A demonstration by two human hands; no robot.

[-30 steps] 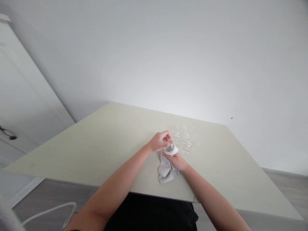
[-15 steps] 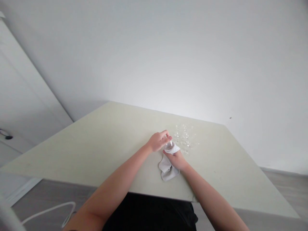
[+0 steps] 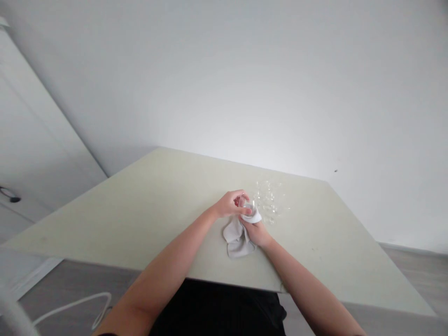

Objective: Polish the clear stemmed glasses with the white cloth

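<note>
My left hand point(image 3: 229, 204) is curled round a small clear glass point(image 3: 248, 205) above the pale table point(image 3: 147, 214). My right hand point(image 3: 257, 232) grips a white cloth point(image 3: 237, 237) and presses part of it against the glass from below. The rest of the cloth hangs down to the table top. Both hands meet just left of a group of several small clear glasses point(image 3: 269, 201).
A white wall rises behind the table. A white cabinet with a dark handle point(image 3: 10, 196) stands at the left. A white cable point(image 3: 70, 305) lies on the grey floor at lower left. The table's near edge runs just in front of my dark-clothed body.
The cloth's hanging part has swung a little to the left. My left fingers have closed further round the glass, and both hands have shifted slightly.
</note>
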